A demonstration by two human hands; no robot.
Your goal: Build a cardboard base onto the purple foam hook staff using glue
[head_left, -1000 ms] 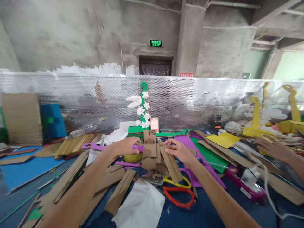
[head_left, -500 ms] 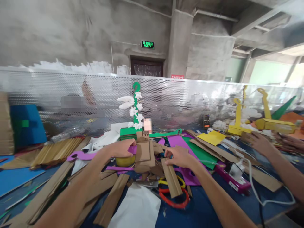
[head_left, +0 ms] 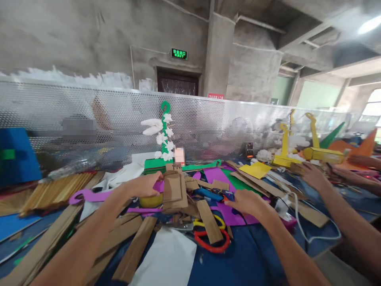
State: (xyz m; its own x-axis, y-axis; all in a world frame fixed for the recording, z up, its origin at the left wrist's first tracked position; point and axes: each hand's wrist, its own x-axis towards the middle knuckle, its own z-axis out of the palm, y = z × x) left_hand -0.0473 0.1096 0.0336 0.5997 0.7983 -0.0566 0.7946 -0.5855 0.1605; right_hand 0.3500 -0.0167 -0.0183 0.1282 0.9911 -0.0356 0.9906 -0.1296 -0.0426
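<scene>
My left hand (head_left: 145,184) is closed around a small purple piece (head_left: 160,186), against the left side of a stacked brown cardboard piece (head_left: 173,188). Just below it lies a yellow tape roll (head_left: 151,201). My right hand (head_left: 248,202) grips a dark, blue-marked tool that looks like a hot glue gun (head_left: 228,195); a black cord trails down from the hand. A blue object (head_left: 208,194) lies at its tip, partly among cardboard scraps. Nearer to me, a cardboard strip (head_left: 210,222) rests across red-handled scissors (head_left: 212,246) and yellow handles (head_left: 218,221).
Behind the cardboard stands a green hook-topped stand with white flowers (head_left: 165,131), before a perforated metal screen (head_left: 202,127). White paper (head_left: 166,258) lies in front. At right are a white cable (head_left: 297,214), yellow stands (head_left: 284,147) and another person's hand (head_left: 312,174).
My right hand has left the cardboard strip, moved right and taken hold of the glue gun. The left hand keeps its hold. The view has shifted slightly to the right.
</scene>
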